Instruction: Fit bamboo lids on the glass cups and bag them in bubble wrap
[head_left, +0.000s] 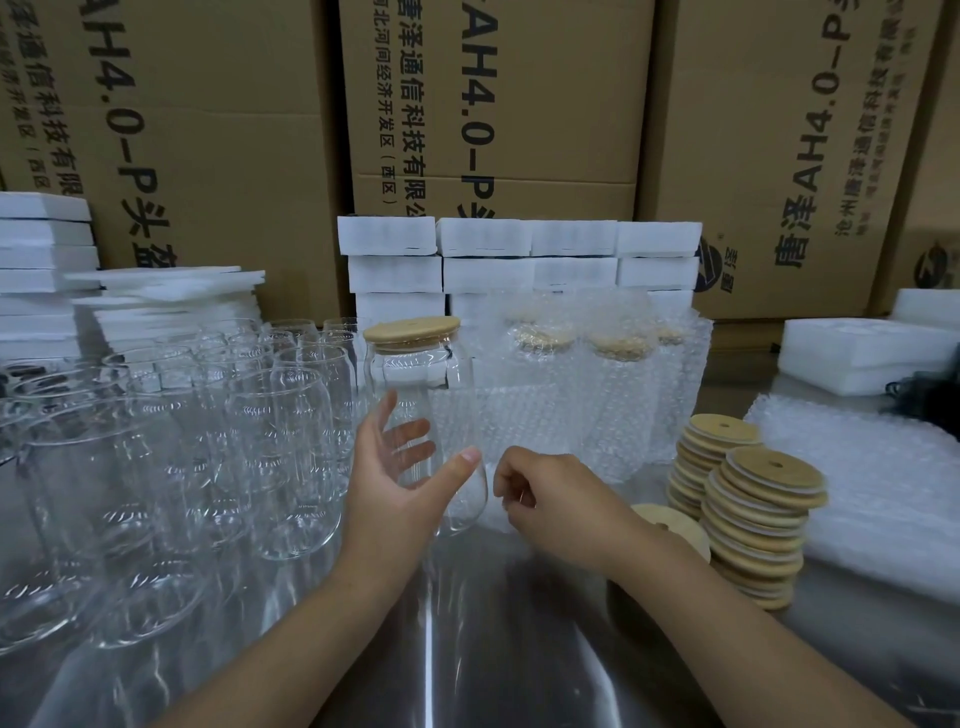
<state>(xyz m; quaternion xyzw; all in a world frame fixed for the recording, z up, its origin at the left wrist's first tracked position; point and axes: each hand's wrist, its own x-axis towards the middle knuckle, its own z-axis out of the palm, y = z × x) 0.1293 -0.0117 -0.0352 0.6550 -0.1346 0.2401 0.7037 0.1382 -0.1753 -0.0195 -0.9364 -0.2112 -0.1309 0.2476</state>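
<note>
Head view: left hand (400, 470) grips 1 cup (431, 379) at its lower half, thumb on the near side, fingers seen through the glass on the far side. The cup leans slightly, base toward the right. Whether the base touches the table (493, 649) cannot be told. Lid (412, 330) is seated flat on the cup's mouth and covers it. Right hand (556, 493) sits just beside the cup's base and apart from the glass, with fingers curled inward and nothing visible in them.

Bare cups (280, 415) stand crowded at left of the held cup, mouths up, on the steel table. Wrapped cups (608, 405) stand upright behind and to the right of the held cup, each inside bubble wrap with a lid showing through. At least 3 can be counted.

Lid stacks (763, 519), 2 in number, stand right of the right hand and touch each other. The nearer stack is uneven, and each top lid shows a round hole. Loose lid (670, 522) lies flat between the right wrist and the stacks, partly hidden by the wrist.

Bubble wrap (857, 493) lies flat at far right, just beside the stacks. Foam blocks (519, 260) are stacked in rows behind the wrapped cups, and more foam sits at both edges. Cartons (545, 104) with printed text close off the back.
</note>
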